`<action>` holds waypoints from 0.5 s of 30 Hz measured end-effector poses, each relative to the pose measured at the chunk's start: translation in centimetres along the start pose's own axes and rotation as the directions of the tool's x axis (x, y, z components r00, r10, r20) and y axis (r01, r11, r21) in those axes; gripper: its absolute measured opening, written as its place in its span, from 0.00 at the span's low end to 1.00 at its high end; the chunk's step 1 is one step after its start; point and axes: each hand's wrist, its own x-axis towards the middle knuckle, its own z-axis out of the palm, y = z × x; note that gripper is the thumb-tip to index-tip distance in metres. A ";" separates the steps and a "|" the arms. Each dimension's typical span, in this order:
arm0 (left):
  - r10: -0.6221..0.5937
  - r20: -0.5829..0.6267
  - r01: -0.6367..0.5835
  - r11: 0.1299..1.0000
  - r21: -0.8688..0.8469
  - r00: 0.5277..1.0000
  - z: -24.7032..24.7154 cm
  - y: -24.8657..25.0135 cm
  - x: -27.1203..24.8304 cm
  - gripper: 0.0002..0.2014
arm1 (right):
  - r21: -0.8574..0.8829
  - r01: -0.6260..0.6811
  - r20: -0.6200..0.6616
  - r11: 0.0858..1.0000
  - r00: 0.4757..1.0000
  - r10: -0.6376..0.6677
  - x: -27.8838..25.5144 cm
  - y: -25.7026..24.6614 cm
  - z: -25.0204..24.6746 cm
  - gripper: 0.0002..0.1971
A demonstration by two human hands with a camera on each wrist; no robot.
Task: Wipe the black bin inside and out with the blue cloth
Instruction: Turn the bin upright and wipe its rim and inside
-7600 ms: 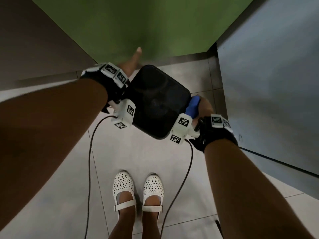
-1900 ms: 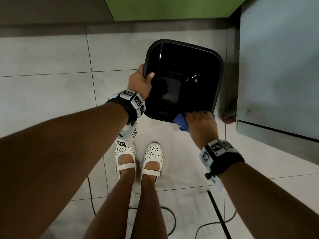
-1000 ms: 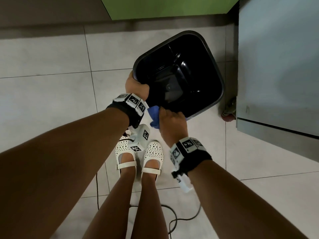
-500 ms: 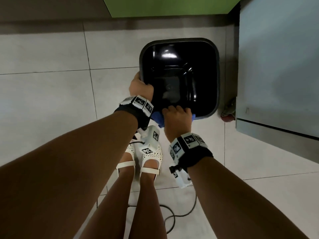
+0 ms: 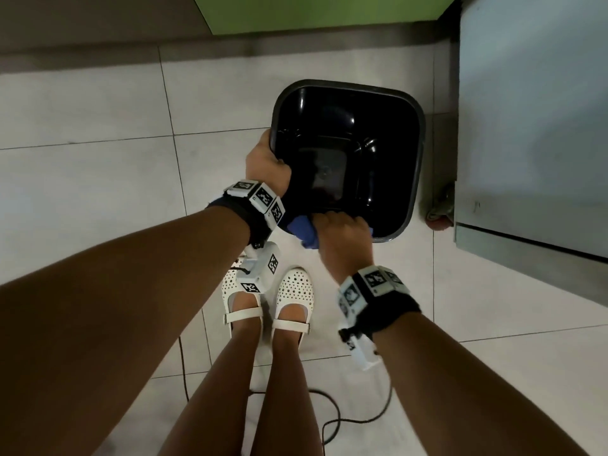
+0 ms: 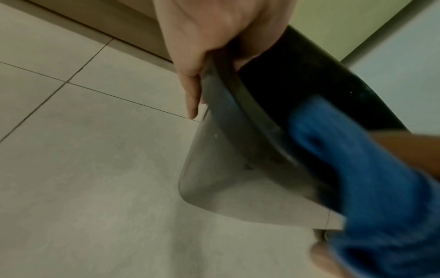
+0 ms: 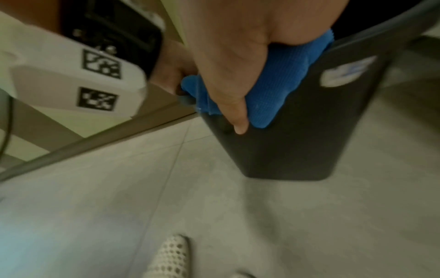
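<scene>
The black bin (image 5: 348,133) is held off the tiled floor, mouth up toward me. My left hand (image 5: 267,166) grips its left rim, thumb inside and fingers down the outer wall (image 6: 214,141). My right hand (image 5: 342,232) holds the blue cloth (image 5: 304,230) folded over the near rim, fingers inside and thumb (image 7: 238,116) pressing the cloth (image 7: 273,84) on the outside wall (image 7: 309,131). In the left wrist view the cloth (image 6: 371,178) drapes over the rim. A white sticker (image 7: 345,75) is on the bin's outer wall.
My feet in white perforated shoes (image 5: 269,291) stand just below the bin. A grey cabinet (image 5: 533,110) stands at the right with a caster wheel (image 5: 441,212) near the bin. A green wall panel (image 5: 322,11) is ahead. Black cables (image 5: 355,419) lie on the floor behind my feet.
The bin was upside down at first and now faces mouth up. Over the last second it swung level and my right hand slid the cloth rightward along the near rim.
</scene>
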 end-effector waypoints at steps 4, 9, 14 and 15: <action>-0.029 -0.005 0.029 0.998 -0.051 1.000 0.3 -0.2 0.2 0.21 | -0.057 -0.067 0.056 0.996 0.996 0.071 -0.8 2.7 -0.2 0.17; -0.034 -0.035 0.032 0.997 -0.066 0.999 0.7 -0.6 0.3 0.20 | 0.042 -0.058 0.138 0.997 0.989 0.052 0.7 -1.8 -1.1 0.17; -0.025 -0.019 0.024 0.998 -0.051 1.000 -0.5 -1.3 0.9 0.19 | 0.152 -0.011 0.081 0.988 0.997 -0.001 2.2 -5.7 -1.1 0.12; -0.009 -0.007 0.009 0.999 -0.051 1.000 -0.5 -1.2 1.0 0.19 | 0.154 -0.019 0.044 0.988 0.999 0.012 2.0 -5.4 -0.8 0.13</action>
